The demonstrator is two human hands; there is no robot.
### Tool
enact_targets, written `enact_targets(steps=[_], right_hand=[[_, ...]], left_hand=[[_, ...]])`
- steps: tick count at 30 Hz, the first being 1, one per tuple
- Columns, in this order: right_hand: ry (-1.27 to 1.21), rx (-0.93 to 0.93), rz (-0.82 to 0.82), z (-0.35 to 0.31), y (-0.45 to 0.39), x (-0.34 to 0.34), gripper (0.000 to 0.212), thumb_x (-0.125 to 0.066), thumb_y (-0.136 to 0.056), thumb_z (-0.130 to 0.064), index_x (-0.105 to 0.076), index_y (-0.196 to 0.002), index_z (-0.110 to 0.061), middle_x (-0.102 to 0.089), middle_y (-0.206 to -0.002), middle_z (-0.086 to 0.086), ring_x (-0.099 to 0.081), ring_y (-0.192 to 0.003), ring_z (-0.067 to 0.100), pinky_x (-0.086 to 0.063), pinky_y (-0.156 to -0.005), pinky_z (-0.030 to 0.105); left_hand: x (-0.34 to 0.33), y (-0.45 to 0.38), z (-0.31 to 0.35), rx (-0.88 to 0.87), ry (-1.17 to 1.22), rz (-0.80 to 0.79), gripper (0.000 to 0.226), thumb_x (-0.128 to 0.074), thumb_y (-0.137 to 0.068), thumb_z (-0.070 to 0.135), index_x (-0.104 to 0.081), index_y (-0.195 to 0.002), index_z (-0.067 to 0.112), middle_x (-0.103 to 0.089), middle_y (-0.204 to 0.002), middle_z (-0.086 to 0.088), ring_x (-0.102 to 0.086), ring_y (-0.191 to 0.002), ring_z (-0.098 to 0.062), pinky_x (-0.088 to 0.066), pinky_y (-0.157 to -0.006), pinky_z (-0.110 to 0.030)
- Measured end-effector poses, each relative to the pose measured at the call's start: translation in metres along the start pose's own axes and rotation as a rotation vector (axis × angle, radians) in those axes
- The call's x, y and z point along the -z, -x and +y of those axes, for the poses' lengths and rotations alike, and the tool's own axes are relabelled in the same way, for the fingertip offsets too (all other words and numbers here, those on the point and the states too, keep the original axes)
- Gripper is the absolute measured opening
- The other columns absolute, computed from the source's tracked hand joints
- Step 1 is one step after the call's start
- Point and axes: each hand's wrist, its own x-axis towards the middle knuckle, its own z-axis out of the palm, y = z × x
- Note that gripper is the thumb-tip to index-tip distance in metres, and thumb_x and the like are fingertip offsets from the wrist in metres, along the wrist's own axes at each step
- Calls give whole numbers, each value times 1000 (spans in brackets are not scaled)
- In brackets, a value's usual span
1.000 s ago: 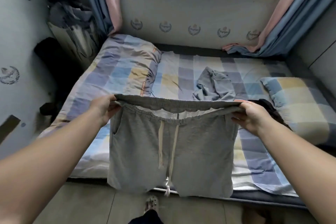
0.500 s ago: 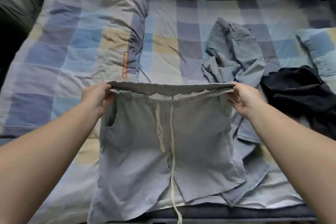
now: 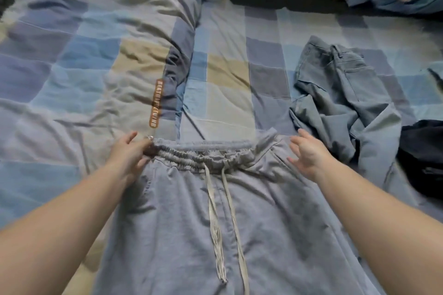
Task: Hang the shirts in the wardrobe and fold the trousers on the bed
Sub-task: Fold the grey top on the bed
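Grey trousers (image 3: pixel 239 223) legs cut off below.

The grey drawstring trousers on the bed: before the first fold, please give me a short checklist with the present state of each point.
1. Grey trousers lie on the bed: ok.
2. Waistband smooth: not ok, it is bunched.
3. Drawstring tucked away: not ok, it lies loose on the front.
4. Left hand at the waistband corner: ok, it touches there.
5. Right hand free: ok, fingers spread above the cloth.
6. Legs straight: cannot tell, out of view.
7. Blue-grey trousers apart: not ok, they seem to touch.
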Motion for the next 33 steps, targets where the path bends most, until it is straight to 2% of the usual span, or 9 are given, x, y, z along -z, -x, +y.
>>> enact_targets(steps=[4,9,15,17,19,22,27,30,33], right_hand=[[179,-22,-41,39,-3,-34,48,-42,-98,-5,-37,-143,-21,-43,-144,3,-42,-131,19,-37,-100,38],[342,-28,-309,91,33,-105,39,-46,-94,-3,-55,-128,-21,-56,-131,4,-55,-114,17,-43,-99,37],[657,144,-632,130,85,-204,43,-46,-93,-6,-53,-133,-20,-63,-121,7,-61,-98,9,-42,-69,8],[791,204,-694,140,93,-228,45,-49,-93,-8,-51,-136,-19,-62,-94,4,-60,-70,4,-35,-52,4],[933,259,-727,147,94,-242,47,-52,-93,-15,-48,-139,-20,-54,-121,13,-57,-95,14,-43,-73,10],[1264,317,-746,160,99,-251,49,-50,-95,-28,-40,-143,-25,-15,-154,24,-15,-145,29,-21,-115,32],[1357,447,-607,171,107,-246,49,-54,-92,-32,-45,-132,-6,-39,-141,18,-38,-131,33,-33,-106,35],[1235,533,-488,163,112,-230,43,-56,-91,-24,-46,-128,-6,-45,-135,12,-44,-124,30,-39,-98,37],[1211,623,-429,147,108,-198,43,-50,-90,-13,-43,-132,-8,-42,-139,9,-43,-126,29,-38,-96,36]], left_hand=[[17,-15,-18,-30,-61,20,46,-60,-91,9,-47,-134,17,-53,-134,-11,-54,-118,-19,-40,-93,-30],[63,9,-47,-100,-277,-5,27,-60,-91,4,-60,-117,8,-63,-120,-14,-61,-107,-24,-47,-99,-42],[121,60,-87,-92,-623,-190,40,-64,-85,-2,-51,-114,21,-62,-109,1,-59,-83,1,-45,-65,-2],[137,76,-100,-128,-782,-285,61,-68,-83,7,-40,-136,21,-52,-126,13,-57,-106,1,-40,-85,-2],[141,88,-112,-205,-969,-372,86,-69,-82,17,-18,-150,20,-27,-144,16,-34,-134,-2,-21,-105,-6],[146,108,-126,-266,-1127,-451,87,-64,-85,27,-8,-152,31,-25,-152,9,-26,-140,-5,-15,-105,-6],[141,151,-138,-380,-1147,-554,65,-56,-88,34,-26,-145,41,-27,-151,11,-29,-138,-5,-26,-109,-14],[141,176,-142,-414,-1177,-610,68,-51,-88,42,-13,-144,50,-17,-152,22,-23,-138,4,-29,-108,-19],[125,208,-153,-390,-1088,-642,65,-42,-88,52,6,-131,61,-3,-144,38,-9,-134,21,-11,-104,0]])
